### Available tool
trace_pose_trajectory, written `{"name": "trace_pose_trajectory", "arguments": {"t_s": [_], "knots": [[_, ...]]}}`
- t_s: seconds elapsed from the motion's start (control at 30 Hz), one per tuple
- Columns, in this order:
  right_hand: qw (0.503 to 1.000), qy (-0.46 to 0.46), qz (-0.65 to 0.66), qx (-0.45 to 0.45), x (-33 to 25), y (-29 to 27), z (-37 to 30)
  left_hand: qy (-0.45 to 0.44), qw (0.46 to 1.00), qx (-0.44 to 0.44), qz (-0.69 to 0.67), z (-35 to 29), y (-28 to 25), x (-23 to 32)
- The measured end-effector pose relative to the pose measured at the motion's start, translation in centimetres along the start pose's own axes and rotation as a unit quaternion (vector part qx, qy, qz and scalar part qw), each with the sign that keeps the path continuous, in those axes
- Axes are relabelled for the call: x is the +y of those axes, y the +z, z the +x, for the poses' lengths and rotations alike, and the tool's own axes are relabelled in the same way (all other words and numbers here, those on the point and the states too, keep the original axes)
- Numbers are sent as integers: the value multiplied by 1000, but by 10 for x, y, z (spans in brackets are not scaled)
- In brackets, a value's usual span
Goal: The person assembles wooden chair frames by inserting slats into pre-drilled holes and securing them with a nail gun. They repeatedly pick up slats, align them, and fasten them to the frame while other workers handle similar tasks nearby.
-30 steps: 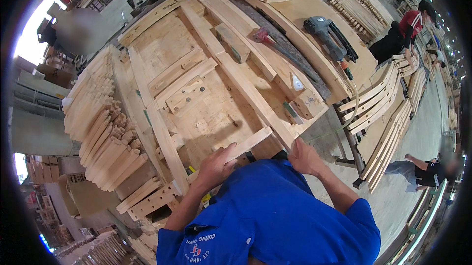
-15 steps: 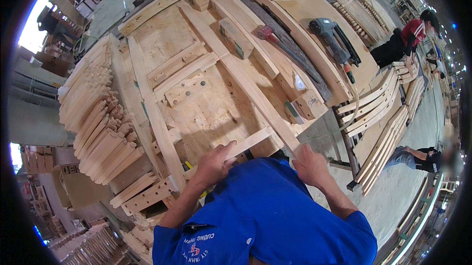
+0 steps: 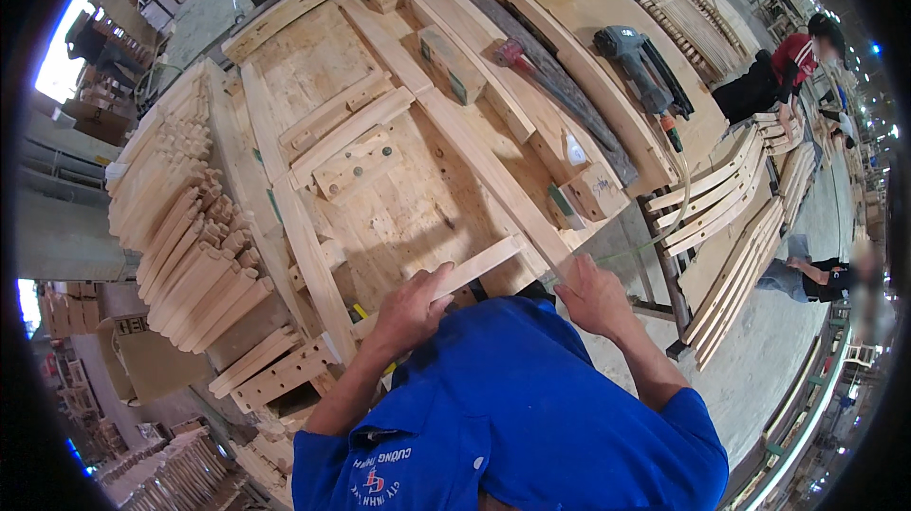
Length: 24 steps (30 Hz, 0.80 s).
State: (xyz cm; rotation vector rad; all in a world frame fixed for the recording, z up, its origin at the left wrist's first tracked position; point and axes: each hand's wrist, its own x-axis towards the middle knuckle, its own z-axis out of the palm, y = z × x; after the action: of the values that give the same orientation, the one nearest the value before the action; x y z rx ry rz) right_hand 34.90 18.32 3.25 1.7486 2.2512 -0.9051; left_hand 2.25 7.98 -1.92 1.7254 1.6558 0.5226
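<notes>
Short slat [image 3: 482, 262] — our left hand [image 3: 410, 310] grasps it, pointing two o'clock; long rail [image 3: 492, 179] — right hand [image 3: 593, 297] grips its end, pointing eleven.

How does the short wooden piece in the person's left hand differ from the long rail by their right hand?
The short piece slants up toward the right of the picture; the long rail slants down toward the right. The left hand grips the short piece partway along, while the right hand is at the long rail's near end. Both are pale, straight wood.
</notes>
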Motion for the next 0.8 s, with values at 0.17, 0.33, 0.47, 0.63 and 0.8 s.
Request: {"name": "trace_pose_trajectory", "arguments": {"t_s": [0.17, 0.33, 0.47, 0.63, 0.8], "knots": [[1000, -9, 18, -9, -7, 3, 1, -20, 1000, 1, -1, 2, -4, 3], [999, -21, 32, 1, -11, 3, 8, -28, 1000, 5, 1, 4, -5, 3], [999, -21, 37, -7, -18, -4, 7, -33, 999, 3, -10, 5, -6, 4], [999, -30, 42, 7, -15, -1, 7, -41, 999, -8, -4, 5, -8, 6], [998, -27, 63, 9, -14, -1, 8, -23, 1000, -11, -3, 6, -9, 3]]}}
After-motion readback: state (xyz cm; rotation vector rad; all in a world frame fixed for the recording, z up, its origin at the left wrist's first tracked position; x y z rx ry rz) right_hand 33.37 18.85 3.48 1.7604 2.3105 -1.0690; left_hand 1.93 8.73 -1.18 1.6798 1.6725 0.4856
